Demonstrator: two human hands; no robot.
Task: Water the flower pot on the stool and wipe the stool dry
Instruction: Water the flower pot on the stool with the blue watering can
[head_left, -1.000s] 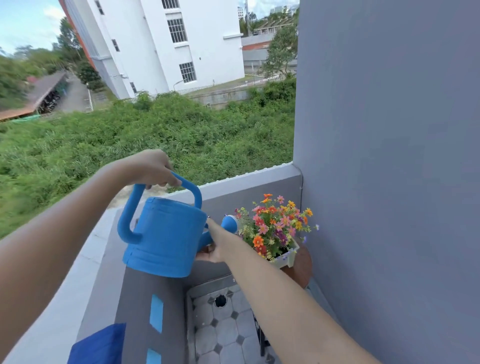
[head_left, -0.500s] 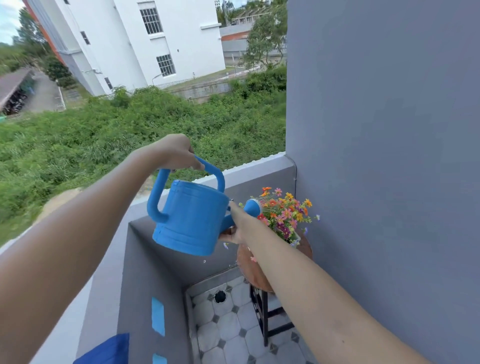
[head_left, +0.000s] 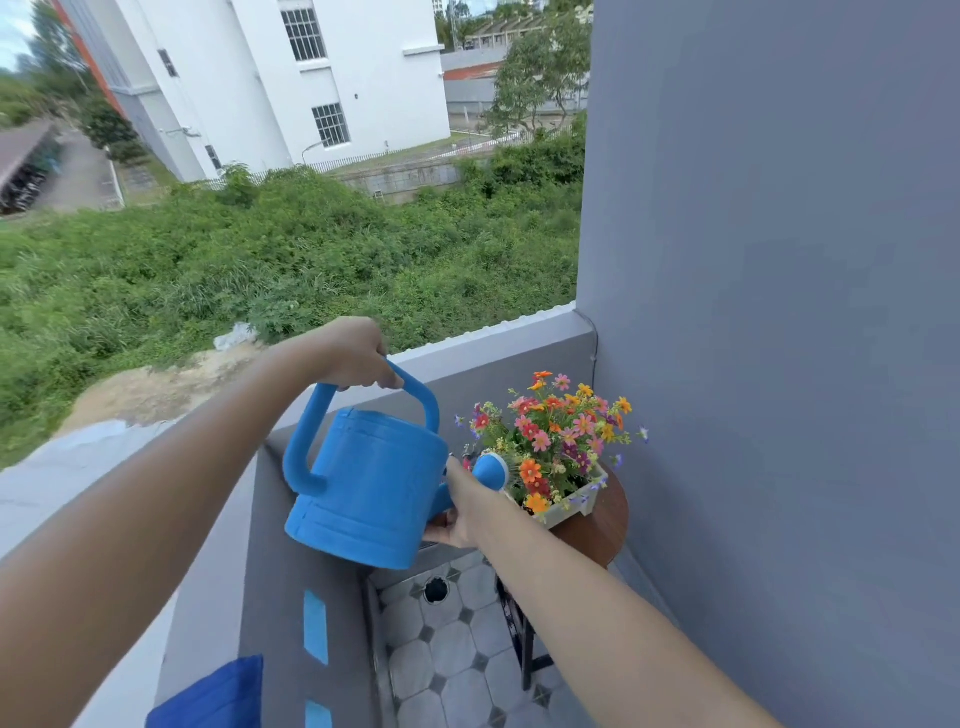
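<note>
Out on a narrow balcony, a tall smooth grey wall (head_left: 779, 260) fills the right side, and a low grey parapet (head_left: 519, 345) with a pale cap runs across the corner. Below, the floor (head_left: 447, 654) is laid in pale octagonal tiles with small dark diamonds, and one round drain hole (head_left: 436, 590) sits in it. Beyond the parapet: thick green scrub and a white building.

One blue plastic watering can (head_left: 369, 493), rounded and ribbed near its base, hangs in the air, tipped toward the corner. One round brown wooden stool (head_left: 597, 530) on dark legs stands tight against the wall. On it sits one flower pot (head_left: 571, 506), a pale boxy planter packed with small orange, pink, red and yellow blooms.

Two bare arms reach in. The left hand (head_left: 358, 353) has its fingers curled tight around the can's arched top handle. The right hand (head_left: 462, 512) cups the spout from below, fingers wrapped under it. The round rose (head_left: 493, 470) at the spout's end touches the edge of the flowers. One blue cloth (head_left: 213, 696) shows at the bottom edge.
</note>
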